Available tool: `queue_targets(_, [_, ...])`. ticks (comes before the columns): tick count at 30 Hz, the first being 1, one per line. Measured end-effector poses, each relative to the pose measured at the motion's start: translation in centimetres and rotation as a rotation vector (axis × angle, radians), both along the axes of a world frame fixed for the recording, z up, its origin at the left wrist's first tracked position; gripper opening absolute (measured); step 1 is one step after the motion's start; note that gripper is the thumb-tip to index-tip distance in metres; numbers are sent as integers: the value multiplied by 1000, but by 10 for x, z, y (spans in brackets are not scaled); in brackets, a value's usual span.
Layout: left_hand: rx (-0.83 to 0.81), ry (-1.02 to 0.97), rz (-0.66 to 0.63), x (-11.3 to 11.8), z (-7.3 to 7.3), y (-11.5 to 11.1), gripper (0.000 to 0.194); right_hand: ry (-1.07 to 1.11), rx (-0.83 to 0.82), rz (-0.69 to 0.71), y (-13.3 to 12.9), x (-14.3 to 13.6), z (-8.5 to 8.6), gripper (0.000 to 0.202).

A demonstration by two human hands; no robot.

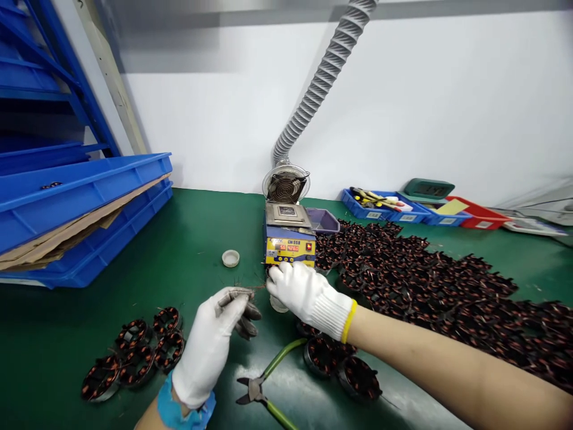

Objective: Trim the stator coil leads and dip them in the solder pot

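Observation:
My left hand (224, 328), in a white glove with grey fingertips, pinches thin copper wires (257, 287) at the centre. In a white knitted glove with a yellow cuff, my right hand (304, 292) is closed just in front of the yellow and blue solder pot unit (290, 246). What its fingers hold is hidden. Green-handled cutters (255, 389) lie with jaws apart below the hands. Several black ring-shaped coil parts (136, 364) sit at the left, and a few more (320, 356) lie beneath my right forearm.
A large pile of coil parts (416, 280) covers the right side. Blue trays (94, 239) stand at the left. Small bins (481, 214) line the back right. A white round lid (230, 258) lies left of the unit; a grey duct (326, 74) hangs above.

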State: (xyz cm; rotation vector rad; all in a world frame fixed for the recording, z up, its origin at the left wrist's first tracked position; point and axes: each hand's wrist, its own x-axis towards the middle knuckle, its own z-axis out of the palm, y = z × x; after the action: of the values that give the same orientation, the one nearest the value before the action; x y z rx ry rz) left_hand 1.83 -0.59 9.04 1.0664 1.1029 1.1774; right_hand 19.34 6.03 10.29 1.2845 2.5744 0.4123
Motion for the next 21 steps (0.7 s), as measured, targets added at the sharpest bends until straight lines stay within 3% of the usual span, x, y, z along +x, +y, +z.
queue_targets(6, [-5,-15,0,0,0,-2,37,77,75,23,4,-4,-22,23])
queue_targets(13, [31,-20,2,-4,2,-1,38,115,57,11,0,-19,-22,24])
queue_targets(17, [29,-47,45,-3,0,-1,43,124,33,-26,-1,-26,-14,25])
queue_targets(21, [14,-128,143,-4,4,-4,48,31,63,14,11,-11,14,20])
